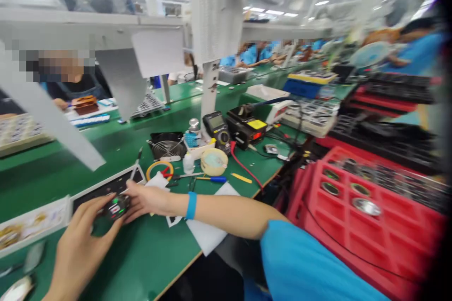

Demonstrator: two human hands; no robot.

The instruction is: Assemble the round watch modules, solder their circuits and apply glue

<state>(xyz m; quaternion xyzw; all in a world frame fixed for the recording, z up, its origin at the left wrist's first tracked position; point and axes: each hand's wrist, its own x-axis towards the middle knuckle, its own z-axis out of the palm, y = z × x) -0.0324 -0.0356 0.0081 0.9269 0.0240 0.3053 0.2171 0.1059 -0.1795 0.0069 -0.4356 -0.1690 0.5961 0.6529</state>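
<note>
A small round smartwatch (117, 206), dark with green, red and white patches on its face, is held above the front left of the green bench. My left hand (79, 240) grips it from the near left between thumb and fingers. From the right, my right hand (148, 201) has its fingers closed at the watch's far edge; part of the watch is hidden by the fingers. Just behind the hands lies a dark tray with a white rim (106, 183). A white tray of small gold-coloured parts (31, 225) sits to the left.
A multimeter (218, 131), a soldering station (247, 127), a black fan (167, 146) and a round tub (213, 162) stand behind my right arm. A blue-handled screwdriver (215, 179) lies before them. Red compartment trays (353, 235) fill the right side. Co-workers sit beyond.
</note>
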